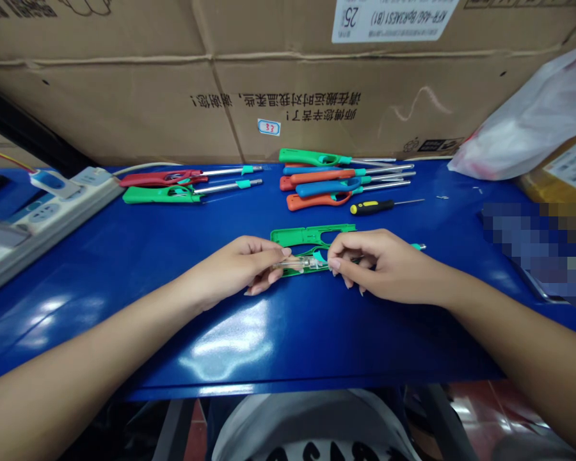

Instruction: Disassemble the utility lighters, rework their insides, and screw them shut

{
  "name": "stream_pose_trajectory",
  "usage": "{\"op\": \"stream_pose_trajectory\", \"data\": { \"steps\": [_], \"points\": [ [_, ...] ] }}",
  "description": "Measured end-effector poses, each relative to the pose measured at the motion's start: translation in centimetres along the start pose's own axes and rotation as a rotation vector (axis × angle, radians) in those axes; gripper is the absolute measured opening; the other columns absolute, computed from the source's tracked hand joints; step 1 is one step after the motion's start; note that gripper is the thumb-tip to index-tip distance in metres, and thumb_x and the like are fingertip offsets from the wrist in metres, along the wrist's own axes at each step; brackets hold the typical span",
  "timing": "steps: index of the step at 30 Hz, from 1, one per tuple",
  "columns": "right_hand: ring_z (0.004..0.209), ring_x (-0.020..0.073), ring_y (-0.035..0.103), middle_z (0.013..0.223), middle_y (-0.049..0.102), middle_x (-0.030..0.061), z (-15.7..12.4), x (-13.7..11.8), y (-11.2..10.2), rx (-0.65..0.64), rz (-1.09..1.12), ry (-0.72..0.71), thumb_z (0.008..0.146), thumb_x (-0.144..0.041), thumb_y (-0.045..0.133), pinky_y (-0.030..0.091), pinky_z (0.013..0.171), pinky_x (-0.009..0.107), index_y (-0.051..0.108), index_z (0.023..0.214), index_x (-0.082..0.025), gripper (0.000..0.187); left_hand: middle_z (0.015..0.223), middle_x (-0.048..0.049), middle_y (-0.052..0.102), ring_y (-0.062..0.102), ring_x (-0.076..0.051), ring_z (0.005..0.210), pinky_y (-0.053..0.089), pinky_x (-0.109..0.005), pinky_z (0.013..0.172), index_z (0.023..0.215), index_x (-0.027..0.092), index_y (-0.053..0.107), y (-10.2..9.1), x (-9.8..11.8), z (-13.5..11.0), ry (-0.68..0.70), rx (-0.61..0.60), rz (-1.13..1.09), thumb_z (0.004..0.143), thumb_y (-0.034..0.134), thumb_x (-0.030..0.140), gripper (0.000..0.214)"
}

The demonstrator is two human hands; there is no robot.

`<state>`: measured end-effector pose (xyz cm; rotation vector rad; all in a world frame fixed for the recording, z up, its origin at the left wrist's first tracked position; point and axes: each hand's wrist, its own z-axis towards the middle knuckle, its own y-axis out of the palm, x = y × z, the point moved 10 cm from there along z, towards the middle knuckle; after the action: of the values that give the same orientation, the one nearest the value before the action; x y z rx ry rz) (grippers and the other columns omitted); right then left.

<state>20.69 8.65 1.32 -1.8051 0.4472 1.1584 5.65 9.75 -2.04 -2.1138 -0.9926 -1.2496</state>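
A clear plastic lighter fuel tank (295,262) is pinched at its left end between the thumb and fingers of my left hand (242,262). My right hand (384,262) closes its thumb and forefinger at the tank's other end, beside a small teal piece (320,257). Just beneath lies one green lighter handle half (312,273), partly covered by my fingers. The other green handle half (288,237) rests behind it, inner side up. A metal tube tip with a teal collar (418,246) shows past my right hand.
Several gas lighters (324,189) lie together at the back, near a yellow-black screwdriver (372,207). A red lighter (160,178) and a green lighter (158,194) are left of them. A power strip (52,214) borders the left; a cardboard box (148,109) stands behind, a plastic bag (523,121) right.
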Motion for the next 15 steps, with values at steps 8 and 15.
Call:
{"op": "stream_pose_trajectory", "data": {
  "steps": [8,15],
  "points": [
    [0.055,0.0085,0.06,0.068,0.064,-0.0039,-0.04,-0.1,0.0,-0.001,0.011,0.002,0.1,-0.031,0.057,0.048,0.055,0.022,0.062,0.09,-0.021,0.015,0.048,0.0033,0.047,0.036,-0.006,0.038,0.026,-0.018,0.04,0.06,0.016,0.057,0.06,0.0,-0.03,0.0,-0.003,-0.009,0.095,0.061,0.042,0.044],
    [0.053,0.0078,0.059,0.067,0.064,-0.0045,0.06,-0.06,-0.05,-0.008,0.031,0.006,0.1,-0.029,0.057,0.047,0.053,0.021,0.062,0.091,-0.021,0.013,0.047,0.003,0.047,0.037,-0.005,0.037,0.027,-0.017,0.04,0.061,0.015,0.056,0.08,-0.01,0.06,0.001,-0.009,-0.016,0.097,0.059,0.039,0.044]
  ]
}}
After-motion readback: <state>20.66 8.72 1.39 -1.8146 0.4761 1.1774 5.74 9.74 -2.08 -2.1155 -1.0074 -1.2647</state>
